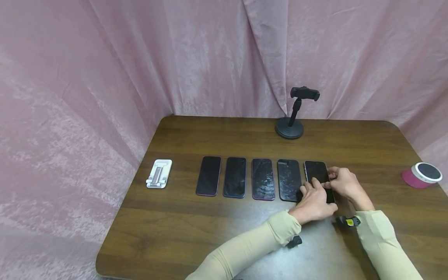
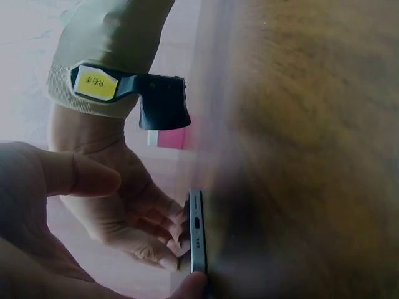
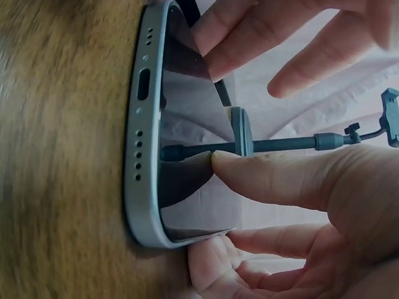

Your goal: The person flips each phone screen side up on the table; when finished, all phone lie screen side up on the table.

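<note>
The rightmost smartphone (image 1: 314, 168) of a row lies screen up on the wooden table, with a silver frame and a dark glossy screen. My right hand (image 1: 344, 183) is at its right side. In the right wrist view the thumb (image 3: 268, 177) rests on the screen while curled fingers meet the side edge, pinching the phone. My left hand (image 1: 313, 204) reaches over the phone's lower left, fingers extended. A left fingertip (image 2: 190, 285) touches the phone's edge in the left wrist view. The neighbouring dark phone (image 1: 289, 177) lies just left of that hand.
More phones lie leftward in the row: one (image 1: 263, 179), another (image 1: 235, 177) and the leftmost (image 1: 209, 175). A white folding stand (image 1: 159, 174) lies at far left. A black phone stand (image 1: 289, 129) rises at the back. A pink-and-white round object (image 1: 421, 175) sits at the right edge.
</note>
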`<state>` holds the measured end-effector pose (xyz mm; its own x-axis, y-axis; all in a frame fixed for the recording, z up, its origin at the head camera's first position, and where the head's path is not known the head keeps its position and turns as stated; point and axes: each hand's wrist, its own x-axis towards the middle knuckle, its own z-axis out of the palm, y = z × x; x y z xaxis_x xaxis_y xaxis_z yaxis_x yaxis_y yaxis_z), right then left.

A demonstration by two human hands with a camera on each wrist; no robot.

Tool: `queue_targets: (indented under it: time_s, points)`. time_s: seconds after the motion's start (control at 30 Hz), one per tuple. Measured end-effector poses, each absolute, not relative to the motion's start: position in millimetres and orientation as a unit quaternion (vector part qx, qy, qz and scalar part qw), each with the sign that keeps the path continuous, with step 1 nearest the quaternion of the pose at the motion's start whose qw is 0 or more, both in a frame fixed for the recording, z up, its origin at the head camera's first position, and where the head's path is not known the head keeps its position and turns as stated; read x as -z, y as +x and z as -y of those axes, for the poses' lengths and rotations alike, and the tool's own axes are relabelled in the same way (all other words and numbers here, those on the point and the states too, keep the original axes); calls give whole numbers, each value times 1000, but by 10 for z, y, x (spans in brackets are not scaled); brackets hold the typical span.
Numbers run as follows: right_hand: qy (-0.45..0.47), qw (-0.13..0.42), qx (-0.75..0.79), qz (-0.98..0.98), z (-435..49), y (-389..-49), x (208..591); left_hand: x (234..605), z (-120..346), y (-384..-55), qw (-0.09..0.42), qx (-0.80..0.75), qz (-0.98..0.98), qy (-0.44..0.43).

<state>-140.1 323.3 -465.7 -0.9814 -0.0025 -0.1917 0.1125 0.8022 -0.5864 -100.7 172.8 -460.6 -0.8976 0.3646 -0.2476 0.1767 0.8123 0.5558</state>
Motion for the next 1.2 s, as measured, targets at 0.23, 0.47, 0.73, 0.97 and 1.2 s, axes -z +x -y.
queue_targets:
  time_s: [0.23,0.47,0.73,0.97,1.2]
  points:
    - [39,108,311,-943,-3260,-1384,4595,4581,-1678,-1072,181,-275,-930,167]
    - [21,71,269,-960,-3264,-1407,4540,4526,-1535,-1159,174,-294,-920,193]
    - [-25,15,265,-964,-3143,-1529,4465,4493,-1248,-1438,145,-274,-910,274]
    - [-49,-27,239,-970,-2971,-1649,4451,4518,-1077,-1702,93,-224,-916,318]
    - [-63,-50,194,-978,-2811,-1729,4498,4562,-873,-1921,50,-187,-930,314]
